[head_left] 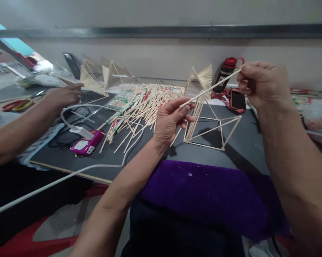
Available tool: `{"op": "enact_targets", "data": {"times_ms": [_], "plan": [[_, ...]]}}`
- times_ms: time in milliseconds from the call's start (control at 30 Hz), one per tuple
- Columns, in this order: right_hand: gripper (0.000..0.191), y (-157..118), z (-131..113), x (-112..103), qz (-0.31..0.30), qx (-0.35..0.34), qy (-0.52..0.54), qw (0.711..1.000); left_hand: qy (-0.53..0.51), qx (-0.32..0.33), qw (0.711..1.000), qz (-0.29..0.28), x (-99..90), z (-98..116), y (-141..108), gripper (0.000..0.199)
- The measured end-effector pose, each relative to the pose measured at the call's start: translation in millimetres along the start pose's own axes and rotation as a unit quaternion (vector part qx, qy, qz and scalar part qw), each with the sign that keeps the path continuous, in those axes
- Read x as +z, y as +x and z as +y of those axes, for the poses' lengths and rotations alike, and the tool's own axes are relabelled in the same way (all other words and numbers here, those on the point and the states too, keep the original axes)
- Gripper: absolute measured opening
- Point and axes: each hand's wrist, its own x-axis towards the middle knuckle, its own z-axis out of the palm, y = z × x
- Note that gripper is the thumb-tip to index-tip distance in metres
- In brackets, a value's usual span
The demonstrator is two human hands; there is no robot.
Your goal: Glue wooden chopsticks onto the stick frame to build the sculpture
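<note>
One pale wooden stick (pixel 213 86) is held up slantwise between both hands. My left hand (pixel 171 119) pinches its lower end between thumb and fingers. The upper end is gripped by the fingertips of my right hand (pixel 259 80). Below and behind the stick, an open frame of glued sticks (pixel 222 134) stands on the dark table, with a fan of sticks on its left side, partly hidden by my left hand. A loose heap of sticks (pixel 152 103) lies left of the frame.
A purple power adapter (pixel 88 142) with a white cable (pixel 96 166) sits at the left. Another person's hand (pixel 67 94) is by finished stick shapes (pixel 92 82). A dark bottle (pixel 225 73) and a phone (pixel 237 100) are behind. Purple cloth (pixel 203 192) covers the near edge.
</note>
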Motion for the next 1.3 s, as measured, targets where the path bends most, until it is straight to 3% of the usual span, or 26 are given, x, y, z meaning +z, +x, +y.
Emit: {"op": "enact_targets", "data": {"times_ms": [133,233,300,400,567,667,800,967,1033,1167,1300], "plan": [[0.012,-14,-13,-4,0.003,-0.005,-0.018,1.0,-0.058,0.017,0.998,0.001,-3.4,12,-3,0.025],[0.012,-42,-17,-3,-0.015,0.017,-0.023,0.999,-0.097,0.017,0.994,0.039,-7.8,24,-6,0.023],[0.012,-70,-19,1,-0.045,0.062,-0.038,0.996,-0.13,0.002,0.989,0.068,-12.5,34,-9,0.021],[0.012,-118,-21,12,-0.077,0.17,-0.056,0.981,-0.218,-0.018,0.974,0.062,-19.2,45,-9,0.019],[0.015,-187,-17,29,-0.153,0.281,-0.043,0.946,-0.27,-0.029,0.962,-0.027,-14.1,36,-15,0.017],[0.015,-212,-6,30,-0.189,0.314,-0.038,0.929,-0.264,-0.061,0.962,-0.028,-4.7,21,-20,0.018],[0.016,-224,15,22,-0.217,0.313,-0.042,0.924,-0.259,-0.123,0.958,-0.017,1.0,4,-20,0.035],[0.013,-223,21,9,-0.194,0.289,-0.057,0.936,-0.204,-0.139,0.969,-0.004,-6.8,-2,-15,0.021],[0.011,-218,15,0,-0.167,0.249,-0.076,0.951,-0.189,-0.128,0.974,-0.001,-10.8,-5,-12,0.017],[0.014,-205,-1,-29,-0.09,0.19,-0.112,0.971,-0.145,-0.069,0.986,-0.05,-13.9,-19,-6,0.009],[0.023,-203,-8,-56,-0.04,0.179,-0.134,0.974,-0.112,-0.023,0.991,-0.076,-8.5,-30,-11,0.017]]}}
